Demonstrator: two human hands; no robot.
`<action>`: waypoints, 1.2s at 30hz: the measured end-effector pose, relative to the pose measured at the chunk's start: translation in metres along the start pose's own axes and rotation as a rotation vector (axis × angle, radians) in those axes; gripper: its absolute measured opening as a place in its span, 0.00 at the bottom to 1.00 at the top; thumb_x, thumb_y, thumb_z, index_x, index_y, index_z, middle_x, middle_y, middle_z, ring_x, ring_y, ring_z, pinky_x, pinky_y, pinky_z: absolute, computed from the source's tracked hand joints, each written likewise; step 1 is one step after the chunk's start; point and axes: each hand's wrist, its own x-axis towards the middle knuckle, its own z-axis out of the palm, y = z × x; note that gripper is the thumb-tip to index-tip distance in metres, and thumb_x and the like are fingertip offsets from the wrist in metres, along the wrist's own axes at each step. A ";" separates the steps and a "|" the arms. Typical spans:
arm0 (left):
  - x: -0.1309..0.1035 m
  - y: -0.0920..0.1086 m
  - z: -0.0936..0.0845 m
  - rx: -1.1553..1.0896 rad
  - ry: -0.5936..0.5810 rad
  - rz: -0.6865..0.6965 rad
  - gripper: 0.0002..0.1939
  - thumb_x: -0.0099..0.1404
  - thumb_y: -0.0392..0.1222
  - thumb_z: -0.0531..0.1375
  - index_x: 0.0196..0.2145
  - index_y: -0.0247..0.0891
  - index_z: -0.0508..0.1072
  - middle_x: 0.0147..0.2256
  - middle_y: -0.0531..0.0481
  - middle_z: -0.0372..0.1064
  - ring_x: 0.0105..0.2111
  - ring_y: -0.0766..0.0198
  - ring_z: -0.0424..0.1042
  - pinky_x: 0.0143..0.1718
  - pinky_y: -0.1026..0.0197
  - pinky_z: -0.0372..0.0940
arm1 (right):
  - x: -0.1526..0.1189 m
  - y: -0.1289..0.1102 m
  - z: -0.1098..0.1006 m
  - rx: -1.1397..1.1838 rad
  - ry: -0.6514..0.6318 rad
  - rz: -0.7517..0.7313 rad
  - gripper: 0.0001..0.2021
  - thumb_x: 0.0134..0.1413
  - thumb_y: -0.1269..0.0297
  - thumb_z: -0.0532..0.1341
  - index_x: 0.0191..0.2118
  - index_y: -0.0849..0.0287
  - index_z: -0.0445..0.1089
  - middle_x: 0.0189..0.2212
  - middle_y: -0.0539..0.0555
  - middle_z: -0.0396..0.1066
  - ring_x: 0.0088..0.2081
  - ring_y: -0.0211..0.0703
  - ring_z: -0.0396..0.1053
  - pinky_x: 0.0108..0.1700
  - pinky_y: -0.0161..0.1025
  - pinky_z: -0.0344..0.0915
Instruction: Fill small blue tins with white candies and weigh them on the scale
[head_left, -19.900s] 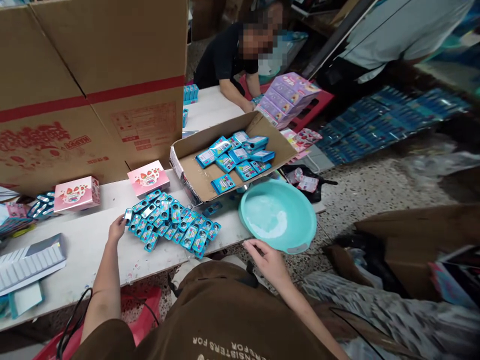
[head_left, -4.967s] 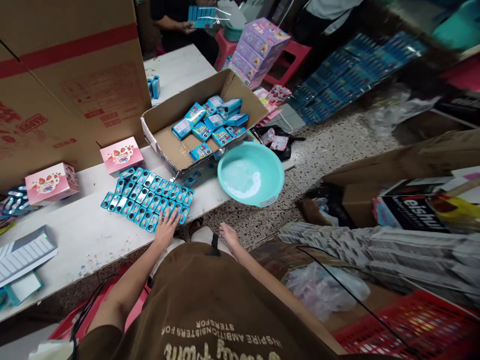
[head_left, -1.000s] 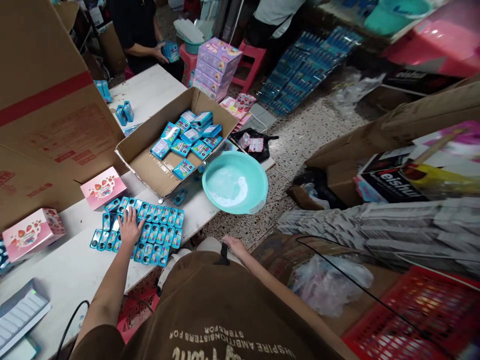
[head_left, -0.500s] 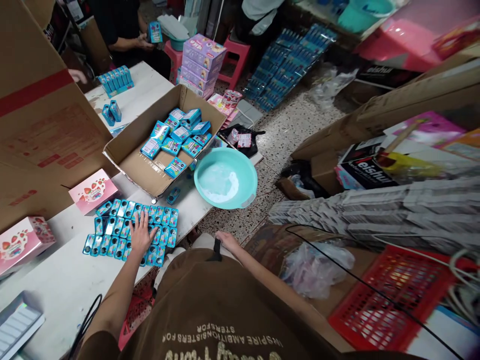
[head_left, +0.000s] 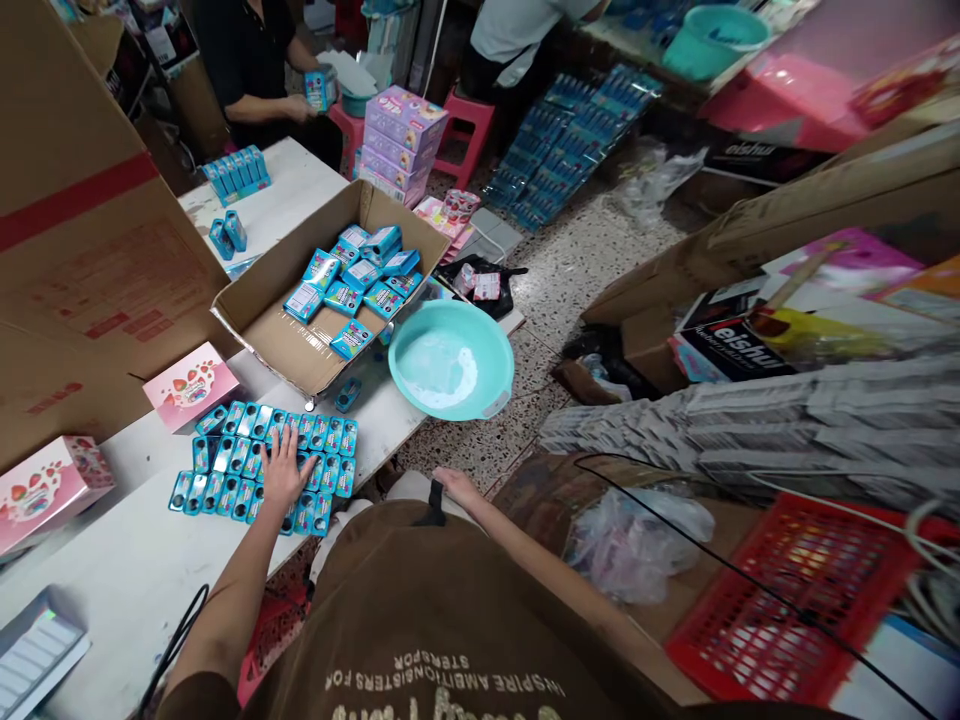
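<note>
My left hand lies palm down with fingers spread on rows of small blue boxes standing close together on the white table. Dark round spots show on the tops of many of them. Over my lap, my right hand has its fingers closed beside a dark strap at the hem of my brown shirt; whatever is in the fingers is hidden. One loose blue box sits just beyond the rows. Behind them, a cardboard tray holds several flat blue packs.
A turquoise basin with white residue is at the table's right edge. Pink strawberry boxes stand at left by a tall carton. Across the table a person holds a blue pack. A red basket is at right.
The view has shifted slightly. Both my hands stay where they were. The seated person's hands across the table have moved a little around the blue pack; another hand at the far left is gone from view.
</note>
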 end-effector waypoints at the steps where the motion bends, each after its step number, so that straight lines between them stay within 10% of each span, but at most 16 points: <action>1: 0.000 0.000 -0.001 0.005 -0.001 0.000 0.36 0.66 0.61 0.41 0.66 0.38 0.45 0.66 0.44 0.42 0.66 0.49 0.35 0.63 0.39 0.34 | 0.000 0.001 0.000 -0.008 0.001 0.005 0.16 0.44 0.51 0.59 0.22 0.60 0.73 0.20 0.53 0.71 0.27 0.44 0.67 0.33 0.37 0.61; 13: 0.005 0.018 -0.007 0.081 -0.021 0.028 0.33 0.62 0.63 0.48 0.63 0.54 0.52 0.67 0.43 0.36 0.65 0.34 0.32 0.58 0.31 0.40 | -0.005 0.015 0.003 0.007 0.012 0.017 0.17 0.45 0.52 0.58 0.22 0.60 0.72 0.18 0.51 0.69 0.24 0.40 0.63 0.32 0.36 0.59; 24: 0.004 0.059 -0.001 0.091 0.081 0.132 0.35 0.64 0.61 0.45 0.64 0.42 0.50 0.67 0.42 0.36 0.66 0.46 0.33 0.62 0.38 0.35 | -0.023 0.042 0.006 0.142 0.048 0.011 0.16 0.43 0.52 0.60 0.20 0.60 0.72 0.18 0.52 0.70 0.26 0.42 0.66 0.33 0.37 0.61; 36: 0.006 0.091 0.024 -0.010 0.131 0.138 0.35 0.65 0.59 0.46 0.64 0.37 0.51 0.66 0.40 0.42 0.66 0.47 0.37 0.62 0.40 0.40 | 0.008 0.032 -0.061 0.362 0.311 -0.048 0.24 0.36 0.42 0.57 0.30 0.61 0.72 0.31 0.60 0.75 0.33 0.46 0.71 0.37 0.40 0.65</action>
